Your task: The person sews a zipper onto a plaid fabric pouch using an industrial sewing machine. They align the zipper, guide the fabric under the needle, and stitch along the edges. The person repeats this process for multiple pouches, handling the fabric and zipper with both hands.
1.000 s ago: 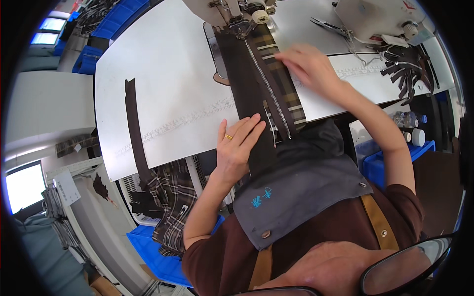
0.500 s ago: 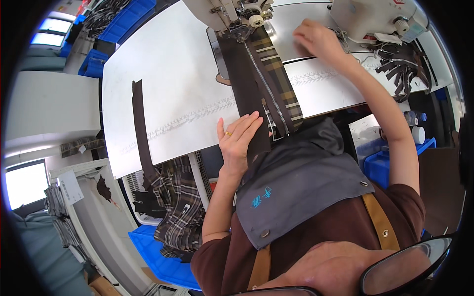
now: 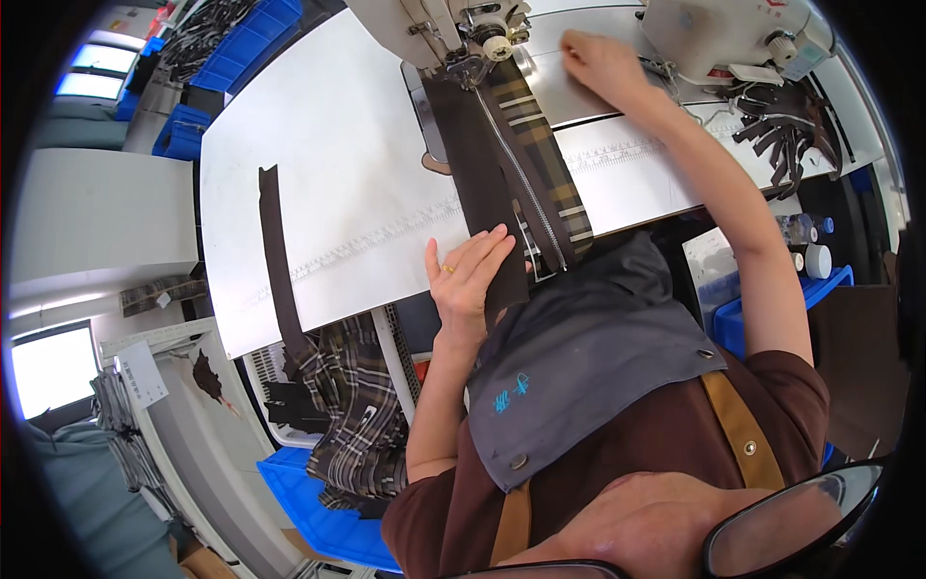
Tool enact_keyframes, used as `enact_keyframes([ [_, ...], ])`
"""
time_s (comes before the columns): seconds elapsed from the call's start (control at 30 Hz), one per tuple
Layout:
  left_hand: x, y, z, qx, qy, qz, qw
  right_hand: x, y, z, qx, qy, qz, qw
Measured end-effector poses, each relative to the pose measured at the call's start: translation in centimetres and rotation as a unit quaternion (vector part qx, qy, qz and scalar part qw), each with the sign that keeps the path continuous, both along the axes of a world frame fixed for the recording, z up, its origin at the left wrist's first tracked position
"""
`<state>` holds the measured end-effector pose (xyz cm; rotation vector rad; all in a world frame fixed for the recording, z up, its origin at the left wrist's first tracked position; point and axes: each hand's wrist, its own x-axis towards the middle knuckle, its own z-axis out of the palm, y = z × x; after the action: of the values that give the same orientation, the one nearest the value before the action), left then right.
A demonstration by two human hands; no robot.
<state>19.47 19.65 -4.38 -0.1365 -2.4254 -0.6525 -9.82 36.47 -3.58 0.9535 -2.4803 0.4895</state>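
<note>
My left hand (image 3: 468,275) lies open with fingers flat on the dark brown fabric (image 3: 461,164), which runs under the sewing machine's presser foot (image 3: 475,72). A metal zipper (image 3: 521,174) lies along the fabric, with a plaid strip (image 3: 535,125) beside it on the right. My right hand (image 3: 598,68) is up over the metal plate (image 3: 550,92), right of the needle area, fingers curled; what they hold, if anything, is hidden. A loose dark strip (image 3: 275,251) hangs over the table's left front edge.
The white table (image 3: 338,145) has a printed ruler. A second machine (image 3: 723,39), scissors (image 3: 656,68) and a bundle of dark strips (image 3: 786,125) are at right. Blue bins (image 3: 309,502), plaid garments (image 3: 352,415) and bottles (image 3: 801,232) are around the table's front.
My right hand has left the plaid strip and moved up and right onto the metal plate, its fingers curling more. My left hand stays on the fabric, barely shifted.
</note>
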Motion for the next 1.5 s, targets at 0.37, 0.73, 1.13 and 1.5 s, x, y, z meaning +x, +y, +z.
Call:
enact_keyframes([
  [0.37, 0.2, -0.3, 0.5, 0.023, -0.036, -0.017, 0.999, 19.4, 2.8, -0.6, 0.016, 0.009, 0.322, 0.947],
  [0.73, 0.1, -0.6, 0.3, -0.006, -0.027, -0.025, 0.999, 17.9, 3.4, 0.5, -0.104, -0.222, 0.376, 0.894],
  [1.13, 0.1, -1.4, 0.5, -0.032, -0.049, -0.063, 0.996, 19.4, 1.7, -0.9, -0.103, -0.049, 0.320, 0.940],
  [1.5, -0.8, -0.9, 0.7, -0.048, -0.023, -0.087, 0.995, 19.6, 2.1, -0.7, -0.086, -0.076, 0.313, 0.943],
])
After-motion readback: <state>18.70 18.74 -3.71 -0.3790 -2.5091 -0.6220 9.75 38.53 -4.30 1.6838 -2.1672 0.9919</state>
